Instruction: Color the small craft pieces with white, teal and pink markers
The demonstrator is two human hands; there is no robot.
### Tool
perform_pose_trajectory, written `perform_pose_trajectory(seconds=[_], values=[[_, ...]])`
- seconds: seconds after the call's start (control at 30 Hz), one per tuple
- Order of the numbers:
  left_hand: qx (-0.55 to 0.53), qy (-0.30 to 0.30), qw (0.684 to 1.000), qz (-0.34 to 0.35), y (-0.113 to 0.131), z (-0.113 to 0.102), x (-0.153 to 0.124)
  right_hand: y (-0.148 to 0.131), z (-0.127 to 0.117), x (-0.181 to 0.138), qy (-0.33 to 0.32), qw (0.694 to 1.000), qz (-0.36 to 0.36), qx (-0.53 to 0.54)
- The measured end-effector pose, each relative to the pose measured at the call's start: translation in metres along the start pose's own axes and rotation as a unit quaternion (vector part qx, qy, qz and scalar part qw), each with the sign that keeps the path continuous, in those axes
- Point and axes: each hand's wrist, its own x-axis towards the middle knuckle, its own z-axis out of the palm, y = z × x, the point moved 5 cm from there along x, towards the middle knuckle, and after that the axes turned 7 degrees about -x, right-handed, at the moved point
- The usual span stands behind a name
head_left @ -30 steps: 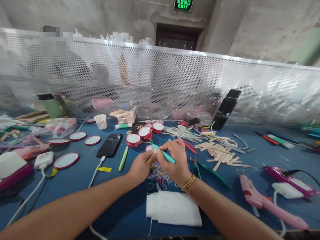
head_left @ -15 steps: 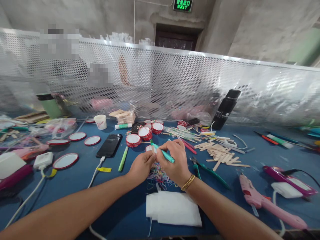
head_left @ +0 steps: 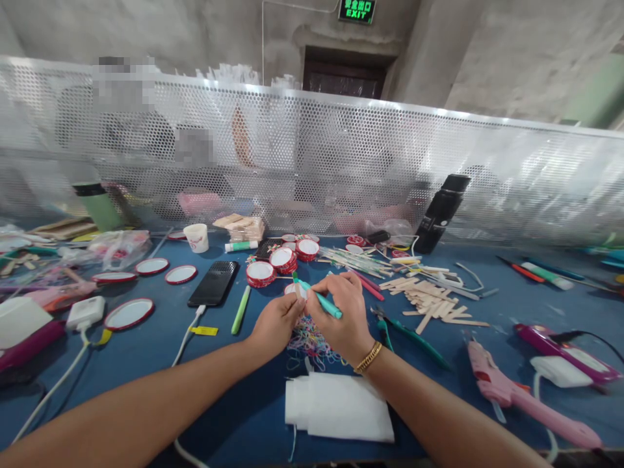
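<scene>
Right hand [head_left: 347,318], pen [head_left: 327,304]; glue-gun [head_left: 517,391] near edge [head_left: 572,452]

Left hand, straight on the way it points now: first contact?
Most likely the right hand, close ahead of the left hand; the teal marker it holds could come first instead. Depth is unclear from this one view.

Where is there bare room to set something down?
Bare blue tabletop shows between the nearest red-rimmed disc, the phone cable and the left forearm, and right of the craft sticks, short of the purple tool, though faint specks show. Crowded: around the left hand and right hand, with loops, stacked discs and pliers.
</scene>
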Motion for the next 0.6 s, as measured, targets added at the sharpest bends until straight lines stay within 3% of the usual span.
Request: perform_pose_trajectory(seconds=[0.6], values=[[0.006,-0.004,1.000,0.010,-0.0001,0.0006,0.0003,-0.0016,0.0030,-0.0009,-0.016,1.000,-0.009,0.008]])
